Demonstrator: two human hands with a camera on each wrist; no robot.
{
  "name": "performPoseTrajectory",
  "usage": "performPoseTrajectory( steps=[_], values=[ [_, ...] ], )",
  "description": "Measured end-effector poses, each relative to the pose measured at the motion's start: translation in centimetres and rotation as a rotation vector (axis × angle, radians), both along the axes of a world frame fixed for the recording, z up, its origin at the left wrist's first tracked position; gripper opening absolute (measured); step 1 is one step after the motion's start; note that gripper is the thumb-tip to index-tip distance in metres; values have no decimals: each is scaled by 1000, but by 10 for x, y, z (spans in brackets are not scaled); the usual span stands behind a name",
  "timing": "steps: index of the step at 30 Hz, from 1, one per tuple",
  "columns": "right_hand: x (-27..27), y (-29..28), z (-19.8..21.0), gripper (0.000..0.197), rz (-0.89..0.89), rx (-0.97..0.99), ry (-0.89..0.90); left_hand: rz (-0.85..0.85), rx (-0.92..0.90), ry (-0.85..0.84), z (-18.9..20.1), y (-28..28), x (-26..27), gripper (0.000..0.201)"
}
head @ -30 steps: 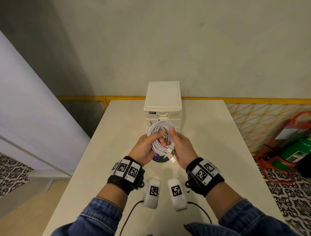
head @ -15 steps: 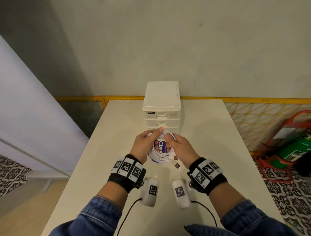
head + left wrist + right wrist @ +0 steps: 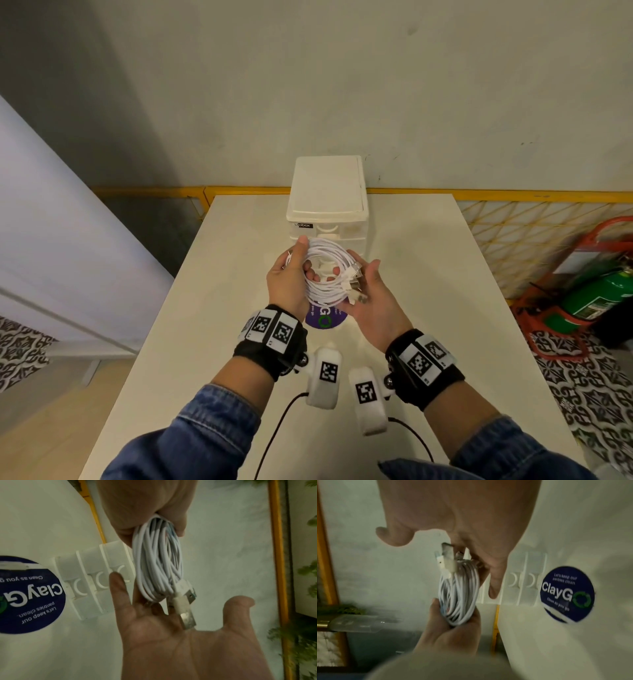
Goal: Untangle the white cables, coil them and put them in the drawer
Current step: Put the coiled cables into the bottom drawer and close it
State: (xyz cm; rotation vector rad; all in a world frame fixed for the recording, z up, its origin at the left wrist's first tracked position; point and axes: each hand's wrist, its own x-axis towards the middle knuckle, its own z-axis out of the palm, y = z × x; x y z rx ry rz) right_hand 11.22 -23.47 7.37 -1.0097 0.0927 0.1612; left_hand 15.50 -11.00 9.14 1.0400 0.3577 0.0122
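The white cables form one round coil [image 3: 325, 274] held above the table in front of the white drawer unit [image 3: 327, 192]. My left hand [image 3: 289, 274] grips the coil's left side, thumb on top and fingers through the ring; in the left wrist view the left hand [image 3: 145, 507] holds the coil [image 3: 157, 566] at its top. My right hand [image 3: 373, 301] lies palm up with straight fingers under the coil's right side. The USB plugs [image 3: 186, 619] rest on that palm [image 3: 171, 635]. All three drawers [image 3: 96, 582] look closed.
A round dark-blue sticker [image 3: 323, 318] lies on the white table [image 3: 428, 274] below the coil. The drawer unit stands at the table's far edge by a yellow rail [image 3: 513, 195]. A green extinguisher [image 3: 596, 294] stands on the floor at right.
The coil has come up from just above the sticker to the height of the drawer fronts. My right hand has let go of its pinch and opened flat under the plugs.
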Motion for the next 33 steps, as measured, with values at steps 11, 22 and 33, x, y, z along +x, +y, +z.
performPoseTrajectory(
  steps=[11,22,33],
  values=[
    [32,-18,0,55,-280,-113,63,-487,23,-157,-17,-6,6,51],
    [71,-62,11,28,-337,-697,21,-637,247,-39,-35,-9,25,28],
    [128,-76,52,39,-72,-1291,-295,-468,256,612,-101,-10,81,22]
  ],
)
